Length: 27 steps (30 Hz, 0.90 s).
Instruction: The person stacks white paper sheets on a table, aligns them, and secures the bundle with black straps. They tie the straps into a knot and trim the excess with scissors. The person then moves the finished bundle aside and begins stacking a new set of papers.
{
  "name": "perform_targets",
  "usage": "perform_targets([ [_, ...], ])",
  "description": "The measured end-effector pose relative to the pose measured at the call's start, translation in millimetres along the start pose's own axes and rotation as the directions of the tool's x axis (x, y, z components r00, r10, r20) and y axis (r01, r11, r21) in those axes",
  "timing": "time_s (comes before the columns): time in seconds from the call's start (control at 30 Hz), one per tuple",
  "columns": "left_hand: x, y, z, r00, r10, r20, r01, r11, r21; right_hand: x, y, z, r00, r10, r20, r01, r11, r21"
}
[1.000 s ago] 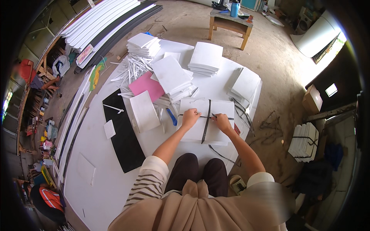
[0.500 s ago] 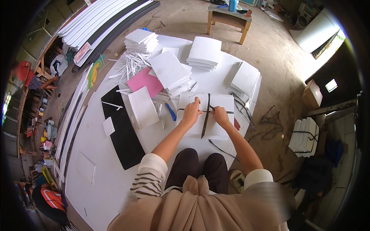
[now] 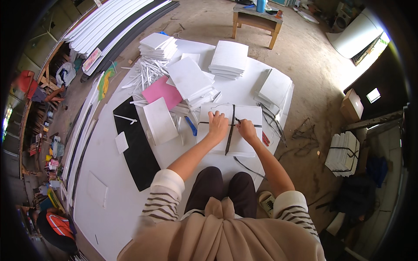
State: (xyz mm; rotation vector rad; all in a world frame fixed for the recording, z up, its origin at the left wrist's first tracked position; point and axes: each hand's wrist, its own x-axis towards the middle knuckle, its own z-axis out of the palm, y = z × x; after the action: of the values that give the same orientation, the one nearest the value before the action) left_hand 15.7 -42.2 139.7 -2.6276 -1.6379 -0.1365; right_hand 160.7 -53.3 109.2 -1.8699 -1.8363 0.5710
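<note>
A stack of white foam sheets [image 3: 244,145] lies in front of my knees, with a black strap [image 3: 230,137] crossing it both ways. My right hand [image 3: 247,130] is closed, pinching the strap just right of the crossing. On the left half of the top sheet, my left hand [image 3: 218,127] has its fingers curled in, closed around what looks like the strap; the hand itself mostly hides the grip. A loose black strap [image 3: 249,168] trails from the near side of the stack. Left of it lies a blue cutter knife [image 3: 190,125].
More white sheet stacks [image 3: 228,58] stand across the white work surface [image 3: 104,174], with white offcut strips [image 3: 146,71], a pink sheet [image 3: 162,93] and a black sheet [image 3: 137,148]. A strapped bundle [image 3: 342,153] rests on the floor at right. Two people are at far left.
My left hand has shifted slightly away from the strap crossing, its fingers now curled over the top sheet. My right hand stays by the crossing. The view has shifted a little.
</note>
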Motion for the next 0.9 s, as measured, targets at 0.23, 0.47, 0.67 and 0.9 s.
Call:
perform_targets([
  [0.23,3.1,8.6,-10.3,0.943,0.311,-0.121,-0.252,0.901,0.352,5.4,8.9,2.7,0.999,-0.003,0.033,0.003,1.000,-0.004],
  [0.47,10.5,-7.0,9.8,0.952,-0.015,0.307,0.229,0.699,-0.677,4.7,11.4,4.8,0.997,0.070,0.036,-0.070,0.997,0.023],
  [0.67,5.9,15.6,49.2,0.761,-0.367,0.534,0.379,-0.416,-0.826,-1.6,3.9,8.9,0.996,0.092,0.014,-0.092,0.996,-0.001],
  [0.9,-10.6,47.5,32.1,0.846,-0.533,0.017,0.228,0.332,-0.915,22.7,10.6,-5.9,0.993,-0.023,0.117,-0.008,0.966,0.260],
])
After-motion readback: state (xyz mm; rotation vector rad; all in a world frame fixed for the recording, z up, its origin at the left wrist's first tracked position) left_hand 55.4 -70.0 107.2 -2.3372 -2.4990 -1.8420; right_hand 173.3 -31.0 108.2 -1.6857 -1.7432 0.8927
